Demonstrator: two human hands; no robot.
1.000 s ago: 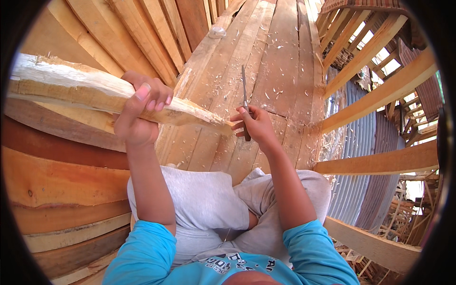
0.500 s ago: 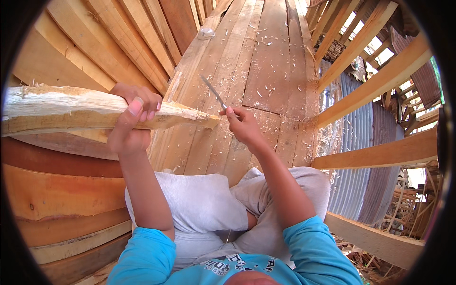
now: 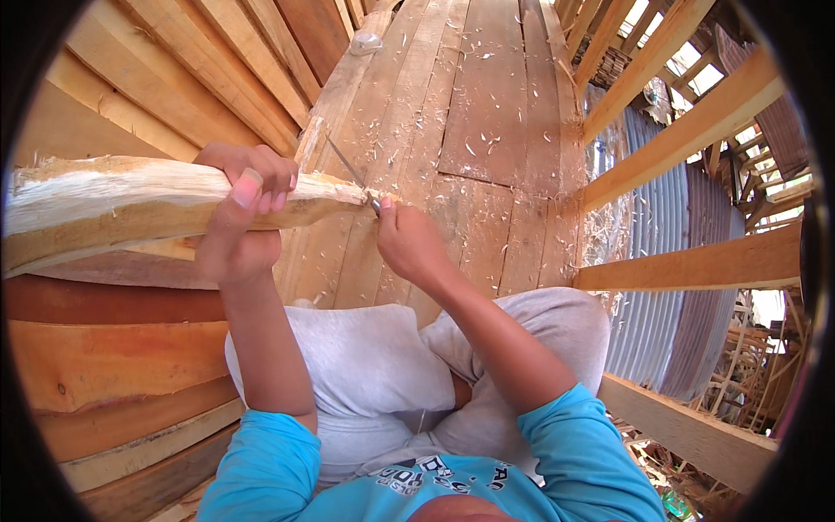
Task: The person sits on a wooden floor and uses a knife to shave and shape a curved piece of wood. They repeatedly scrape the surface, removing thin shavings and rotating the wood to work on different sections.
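Left hand grips wood piece; right hand's knife meets its tip.

The wooden piece lies left of the blade (touching its tip), above the plank floor.

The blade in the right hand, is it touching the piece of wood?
Yes, the thin blade in the right hand lies against the tapered end of the piece of wood.
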